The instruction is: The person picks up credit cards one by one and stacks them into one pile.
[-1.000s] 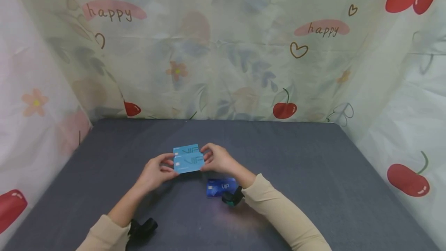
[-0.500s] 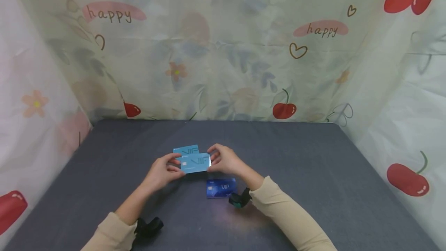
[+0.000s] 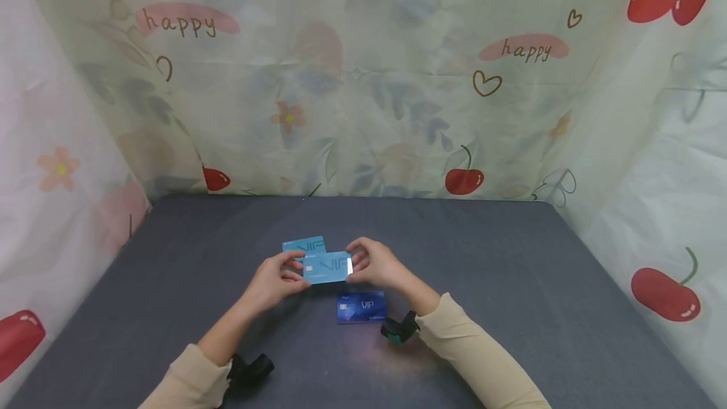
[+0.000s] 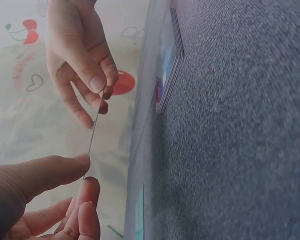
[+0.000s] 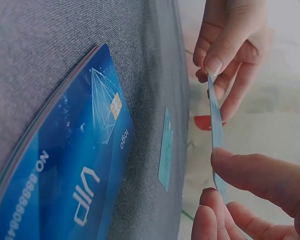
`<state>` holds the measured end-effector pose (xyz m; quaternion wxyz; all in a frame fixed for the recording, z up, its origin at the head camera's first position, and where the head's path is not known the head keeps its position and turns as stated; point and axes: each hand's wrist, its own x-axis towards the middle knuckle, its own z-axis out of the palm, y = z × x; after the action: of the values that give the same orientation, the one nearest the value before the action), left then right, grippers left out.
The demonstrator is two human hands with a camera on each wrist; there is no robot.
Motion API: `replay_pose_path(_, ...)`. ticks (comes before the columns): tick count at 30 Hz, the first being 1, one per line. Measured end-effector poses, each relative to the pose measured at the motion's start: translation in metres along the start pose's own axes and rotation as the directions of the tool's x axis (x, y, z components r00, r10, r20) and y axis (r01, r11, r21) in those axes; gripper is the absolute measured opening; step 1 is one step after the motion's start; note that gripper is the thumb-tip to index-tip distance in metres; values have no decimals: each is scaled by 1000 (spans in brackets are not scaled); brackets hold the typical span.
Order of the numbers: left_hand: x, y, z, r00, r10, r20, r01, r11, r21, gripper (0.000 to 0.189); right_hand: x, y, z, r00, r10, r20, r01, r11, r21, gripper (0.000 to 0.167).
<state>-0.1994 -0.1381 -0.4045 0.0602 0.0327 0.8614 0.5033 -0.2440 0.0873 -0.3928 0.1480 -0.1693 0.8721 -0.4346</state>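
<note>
Between both hands a light blue VIP card [image 3: 327,268] is held by its short ends, above the table. My left hand [image 3: 274,279] pinches its left end between thumb and fingers; my right hand [image 3: 379,265] pinches the right end. Seen edge-on in the left wrist view, the card [image 4: 94,131] is a thin line. Behind it a second light blue card [image 3: 301,245] lies flat, partly covered by the held card and left fingers in the head view. Nearer the person rests a stack of dark blue VIP cards [image 3: 359,308], its layered edges visible in the left wrist view.
A dark grey cloth covers the table [image 3: 483,257]. Patterned curtains [image 3: 363,112] with cherries enclose it at the back and both sides. Black wrist cameras [image 3: 399,328] hang under the forearms, the right one close beside the dark blue stack.
Both hands have shifted right with the held card, bringing it slightly nearer the person. More of the right side of the lying light blue card shows. The dark blue stack has stayed put.
</note>
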Motion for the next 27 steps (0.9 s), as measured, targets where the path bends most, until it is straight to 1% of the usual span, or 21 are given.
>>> replay_pose_path(4,1,0,3,1000,20,4,-20,1000,-8,57,-3,2,-3,1000,0,-4,0,1000,4,52)
replay_pose_path(13,3,2,9,999,36,9,-36,999,-30,58,-10,5,-9,1000,-16,-17,16,1000,-10,52)
replay_pose_path(19,4,0,14,998,57,29,-54,996,-77,56,-14,12,-11,1000,-20,-15,20,1000,-9,51)
replay_pose_path(23,5,-3,18,997,65,41,-60,993,-98,56,-18,16,-12,999,-43,-5,43,999,-10,52)
replay_pose_path(27,5,-2,22,998,49,37,-45,995,-93,56,-20,17,-14,999,-48,-1,48,999,-12,52)
